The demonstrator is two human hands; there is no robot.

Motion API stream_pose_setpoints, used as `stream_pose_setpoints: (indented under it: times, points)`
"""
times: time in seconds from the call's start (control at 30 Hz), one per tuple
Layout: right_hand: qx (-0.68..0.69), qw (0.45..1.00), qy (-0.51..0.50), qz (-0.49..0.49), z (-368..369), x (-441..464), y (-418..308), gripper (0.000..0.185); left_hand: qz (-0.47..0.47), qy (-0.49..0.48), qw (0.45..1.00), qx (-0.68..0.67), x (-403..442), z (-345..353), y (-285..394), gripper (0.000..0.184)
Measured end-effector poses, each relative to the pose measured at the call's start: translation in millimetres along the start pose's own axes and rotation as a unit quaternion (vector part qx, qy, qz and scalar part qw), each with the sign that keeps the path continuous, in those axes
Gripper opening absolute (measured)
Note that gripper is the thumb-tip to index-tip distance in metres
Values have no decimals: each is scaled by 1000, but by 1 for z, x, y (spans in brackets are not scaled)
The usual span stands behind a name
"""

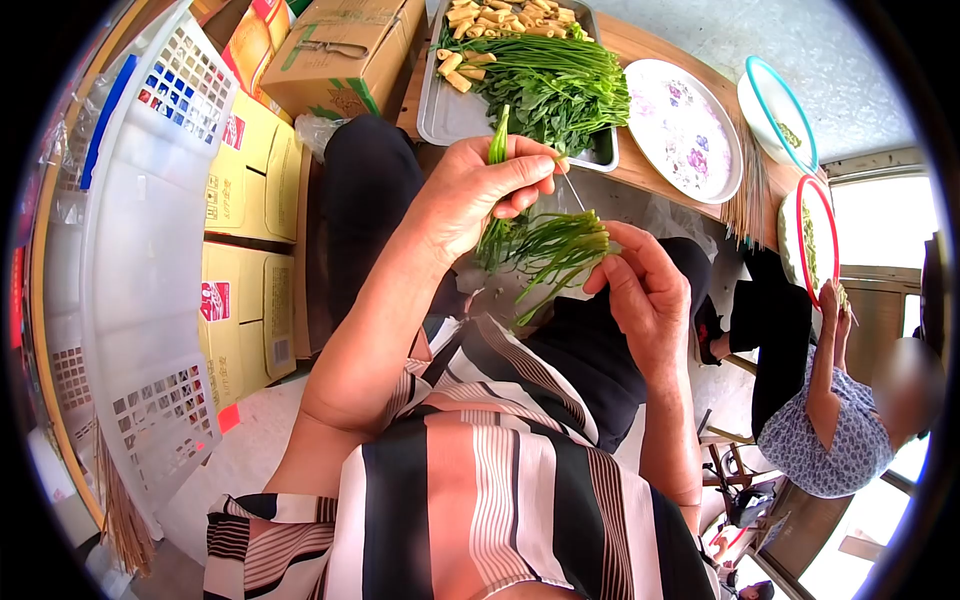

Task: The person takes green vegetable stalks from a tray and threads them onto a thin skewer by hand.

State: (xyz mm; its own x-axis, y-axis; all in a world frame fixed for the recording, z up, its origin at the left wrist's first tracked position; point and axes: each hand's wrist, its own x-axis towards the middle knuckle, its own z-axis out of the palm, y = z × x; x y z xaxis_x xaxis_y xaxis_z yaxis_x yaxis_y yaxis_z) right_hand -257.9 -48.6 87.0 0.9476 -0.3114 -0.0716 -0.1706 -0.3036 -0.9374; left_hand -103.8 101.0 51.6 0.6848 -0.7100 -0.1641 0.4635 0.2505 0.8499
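My left hand is closed around a few green leafy stalks, which stick out above the fingers and hang below the palm. Between thumb and forefinger it pinches a short stem end. A thin skewer shows between my hands, its tip near the left fingertips. With thumb and fingers, my right hand grips the cut ends of a row of thin green stalks. Those stalks lie along the skewer and droop to the left over my lap. The skewer's lower part is hidden.
Ahead, a metal tray holds leafy greens and tan rolled pieces. Right of it are a floral plate, loose skewers and rimmed bowls. Cartons and a white crate stand left. Another person sits right.
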Motion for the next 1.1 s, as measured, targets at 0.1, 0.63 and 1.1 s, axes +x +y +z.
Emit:
stream_pose_setpoints:
  times: [0.1,0.63,1.1]
  points:
    - [3,1000,-1,-1,0,0,-2,24,-2,-19,1000,12,0,0,-3,22]
    - [149,983,101,-47,1,22,15,44,73,2,925,372,-5,16,-12,23]
    - [202,970,85,-105,11,34,0,51,-53,-168,978,109,-9,22,-13,18]
